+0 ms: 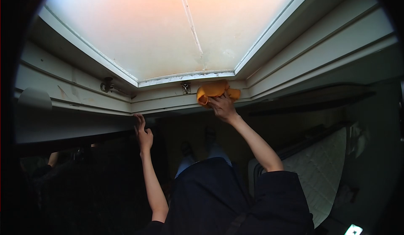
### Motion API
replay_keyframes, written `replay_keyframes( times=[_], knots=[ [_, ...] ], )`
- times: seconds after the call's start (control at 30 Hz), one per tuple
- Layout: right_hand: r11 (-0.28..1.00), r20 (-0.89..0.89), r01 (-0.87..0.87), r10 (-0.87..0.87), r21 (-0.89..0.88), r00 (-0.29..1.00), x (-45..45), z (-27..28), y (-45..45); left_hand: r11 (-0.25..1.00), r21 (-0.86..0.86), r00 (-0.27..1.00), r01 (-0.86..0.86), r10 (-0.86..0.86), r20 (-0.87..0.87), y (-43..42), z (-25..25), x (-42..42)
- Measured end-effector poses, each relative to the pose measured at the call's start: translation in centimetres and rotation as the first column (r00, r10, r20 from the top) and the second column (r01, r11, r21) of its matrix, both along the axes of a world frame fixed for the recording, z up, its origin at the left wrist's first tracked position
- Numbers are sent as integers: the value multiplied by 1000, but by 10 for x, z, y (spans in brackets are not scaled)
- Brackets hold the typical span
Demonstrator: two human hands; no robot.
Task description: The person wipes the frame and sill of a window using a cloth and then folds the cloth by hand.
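Note:
An orange cloth (214,90) is bunched against the front ledge of the white window frame (168,101), right of a small metal latch (186,88). My right hand (224,106) has its fingers on the cloth and presses it to the ledge. Near the frame's left corner, my left hand (144,135) is raised with its fingers apart and its fingertips at the lower edge; nothing is in it. Above both hands is a frosted pane (168,33) with a pale streak down it.
A metal fitting (110,86) is on the left side of the frame. At the lower right lies a quilted pale pad (324,172), with a bright screen (353,230) below it. A dark reflective surface (84,184) spans the lower left.

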State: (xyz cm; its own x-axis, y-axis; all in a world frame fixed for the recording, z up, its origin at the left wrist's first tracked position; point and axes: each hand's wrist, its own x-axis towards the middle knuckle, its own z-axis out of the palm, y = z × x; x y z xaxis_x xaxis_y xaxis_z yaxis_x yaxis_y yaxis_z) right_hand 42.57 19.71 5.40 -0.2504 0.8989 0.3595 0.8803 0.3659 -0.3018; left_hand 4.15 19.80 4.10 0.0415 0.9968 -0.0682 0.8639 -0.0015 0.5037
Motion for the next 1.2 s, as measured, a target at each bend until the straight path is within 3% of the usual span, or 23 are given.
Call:
replay_keyframes(
  times=[0.03,0.1,0.13,0.2,0.23,0.3,0.4,0.53,0.6,0.63,0.7,0.73,0.83,0.9,1.03,1.1,1.2],
  knots=[
    [1000,-2,5,-5,-1,1000,7,0,0,1000,0,1000,-7,7,26,-1,0,0],
    [976,46,-209,212,-56,976,32,-3,1,1000,3,999,-3,3,48,0,2,1],
    [978,45,-202,205,-54,978,40,-2,-1,1000,1,1000,-14,14,17,0,3,2],
    [995,-61,-31,25,-93,998,50,7,-6,1000,-1,1000,-21,21,-12,-1,3,2],
    [995,-58,-30,25,-92,998,51,11,-11,1000,7,1000,-13,13,2,0,3,1],
    [997,68,72,-71,-11,995,48,23,-19,1000,18,1000,-16,15,18,-2,4,3],
    [987,-66,-25,15,-156,998,61,48,-21,1000,7,1000,-30,30,-4,-1,6,2],
    [982,-75,15,-30,-188,997,61,22,-28,999,49,1000,3,-3,-1,-2,-2,-4],
    [951,32,282,-281,-128,959,43,6,-35,998,58,1000,15,-14,-10,-1,-1,-4],
    [959,20,248,-248,-134,969,39,2,-35,998,67,1000,14,-14,-11,-2,-1,-4],
    [986,98,-112,125,-123,987,35,-1,-30,998,61,1000,21,-22,14,-1,-5,-6],
    [984,78,-138,147,-114,986,32,-2,-24,998,55,1000,12,-13,24,-2,-5,-7],
    [988,92,-155,157,-25,983,10,-7,-13,997,79,999,9,-12,35,-2,-8,-8],
    [972,62,224,-229,67,972,-25,-12,-20,998,56,1000,-1,2,-29,-1,-9,-8],
    [983,-134,175,-180,-49,974,-84,-14,-8,997,79,1000,-4,4,-5,-2,-7,-7],
    [975,-85,-214,208,-67,974,-105,-19,7,996,85,1000,-8,8,-3,-3,-11,-7],
    [997,-107,-74,77,27,991,-149,-23,20,998,67,1000,-19,18,12,-2,-3,-5]
  ],
)
